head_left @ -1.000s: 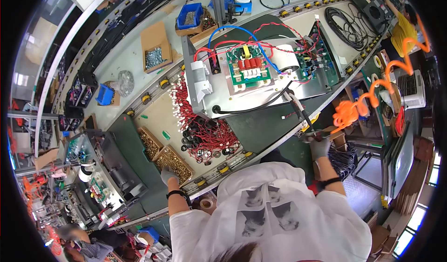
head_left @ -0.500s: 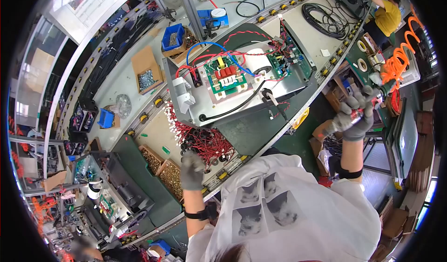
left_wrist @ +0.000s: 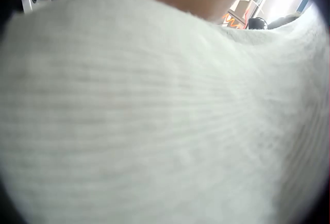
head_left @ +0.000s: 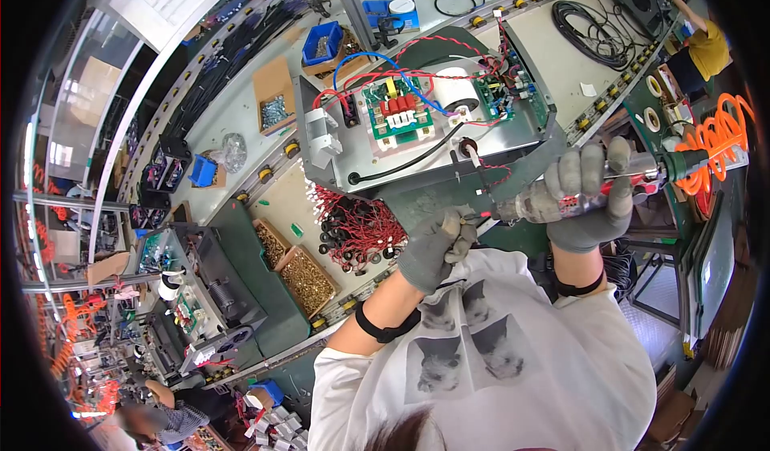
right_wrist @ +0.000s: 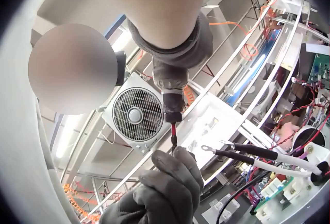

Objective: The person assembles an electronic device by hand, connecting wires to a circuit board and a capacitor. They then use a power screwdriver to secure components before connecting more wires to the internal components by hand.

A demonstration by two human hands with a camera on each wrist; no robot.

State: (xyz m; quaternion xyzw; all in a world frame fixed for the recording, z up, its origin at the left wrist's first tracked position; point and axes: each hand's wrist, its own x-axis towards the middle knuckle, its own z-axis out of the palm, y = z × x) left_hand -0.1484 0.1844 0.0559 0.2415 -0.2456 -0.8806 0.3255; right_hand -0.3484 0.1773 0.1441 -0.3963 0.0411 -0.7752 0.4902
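My gloved right hand (head_left: 592, 202) grips a pneumatic screwdriver (head_left: 642, 167), its nose pointing left and an orange coiled hose (head_left: 715, 142) at its rear. The gloved left hand (head_left: 433, 249) has curled fingers at the driver's tip. In the right wrist view, the red and dark bit (right_wrist: 174, 131) runs down into the left fingertips, which pinch its end; I cannot tell whether a small fastener is there too. Beyond both hands lies a metal chassis (head_left: 417, 159) with a green circuit board (head_left: 393, 114). Two cables with ring lugs (right_wrist: 247, 158) stick out from it. White shirt fabric (left_wrist: 154, 110) fills the left wrist view.
Left of the hands lie a pile of red wires with black rings (head_left: 361, 230) and cardboard bins of brass-coloured fasteners (head_left: 309, 283). The conveyor edge with yellow rollers (head_left: 349, 303) runs in front. Blue and cardboard boxes stand behind. Another person in yellow (head_left: 708, 50) is at far right.
The right hand has raised the screwdriver from beside the bench and brought it inward. The left hand has moved from the fastener bins rightward to the driver's tip.
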